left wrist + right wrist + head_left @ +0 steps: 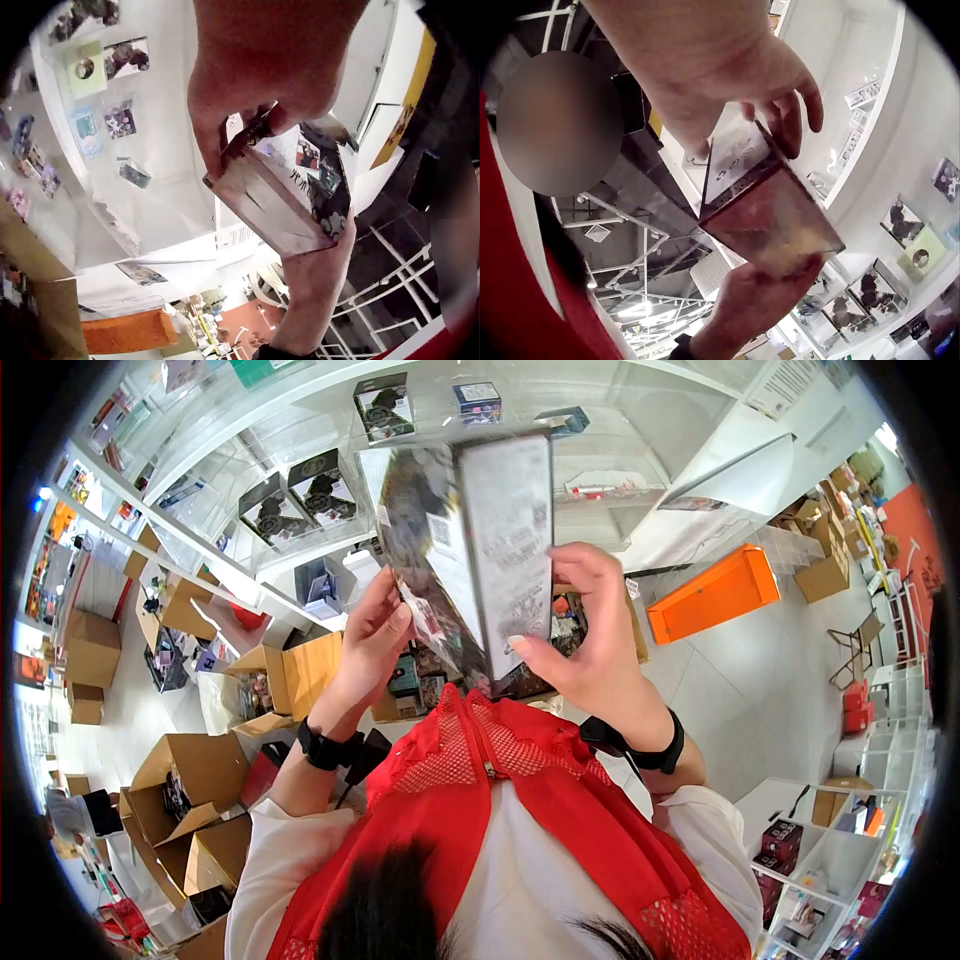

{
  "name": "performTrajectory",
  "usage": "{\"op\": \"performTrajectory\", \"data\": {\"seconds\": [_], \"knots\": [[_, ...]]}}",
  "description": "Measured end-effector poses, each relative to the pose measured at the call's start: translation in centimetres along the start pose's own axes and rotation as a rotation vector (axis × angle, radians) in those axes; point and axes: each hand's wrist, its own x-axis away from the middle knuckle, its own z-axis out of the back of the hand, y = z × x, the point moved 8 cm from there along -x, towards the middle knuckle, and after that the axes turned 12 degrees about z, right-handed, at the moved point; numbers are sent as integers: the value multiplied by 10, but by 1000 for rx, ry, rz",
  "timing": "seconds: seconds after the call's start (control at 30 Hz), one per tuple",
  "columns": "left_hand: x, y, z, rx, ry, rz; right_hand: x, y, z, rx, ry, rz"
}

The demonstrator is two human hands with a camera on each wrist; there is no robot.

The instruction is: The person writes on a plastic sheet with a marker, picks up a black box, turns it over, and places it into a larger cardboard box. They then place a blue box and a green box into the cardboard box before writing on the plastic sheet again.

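A box [510, 550] with one pale printed side and one dark pictured side, which has a glossy, clear-looking surface, is held up in front of the chest. My left hand [375, 630] holds its left edge, thumb and fingers at a crumpled, shiny bit with red on it. On the opposite side, my right hand [595, 620] grips the box, its thumb lying across the pale panel and the fingers behind. In the left wrist view the box's end face [259, 202] shows glossy. The right wrist view shows a reddish, shiny face [772, 221] between both hands.
Clear shelves in front carry several black-and-white boxes [322, 485] and a small blue box [478, 402]. Below the held box stands an open carton of packages [400, 705]. Open cardboard boxes [190, 780] stand at left; an orange panel [715, 595] lies to the right.
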Motion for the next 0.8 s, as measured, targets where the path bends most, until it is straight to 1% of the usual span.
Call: {"op": "performTrajectory", "data": {"seconds": [0.03, 0.07, 0.1, 0.17, 0.2, 0.23, 0.27, 0.3, 0.4, 0.5, 0.6, 0.7, 0.73, 0.8], "knots": [[0, 2, 0, -50, 13, -13, 5, 8, 3, -37, 73, -67], [-1, 5, -1, -95, 19, -53, 8, 17, 4, 31, 48, -149], [-1, 10, 0, -156, 41, -97, 7, 16, 5, -27, 114, -134], [-1, 20, 5, -279, 87, -187, 3, 7, 1, 131, 58, -37], [-3, 14, 22, -169, 188, -185, 7, 10, -8, 189, -29, -3], [-2, 17, 29, -248, 208, -222, 11, 12, -16, 245, -113, 37], [-4, 16, 35, -238, 224, -194, 15, 15, -25, 298, -193, 82], [-5, 16, 39, -227, 242, -166, 18, 17, -26, 209, -165, 18], [-6, 23, 28, -247, 163, -199, 20, 13, -23, 245, -116, 41], [-8, 22, 25, -246, 167, -202, 22, 14, -21, 167, -57, 7], [-9, 15, 30, -233, 156, -170, 14, 3, -23, 385, -169, 161], [-4, 24, 14, -284, 123, -274, 16, 5, -27, 458, -220, 184], [-2, 33, 7, -387, 124, -307, 11, -5, -22, 427, -158, 221], [1, 48, -6, -624, 123, -408, 8, -6, -21, 471, -168, 241]]}}
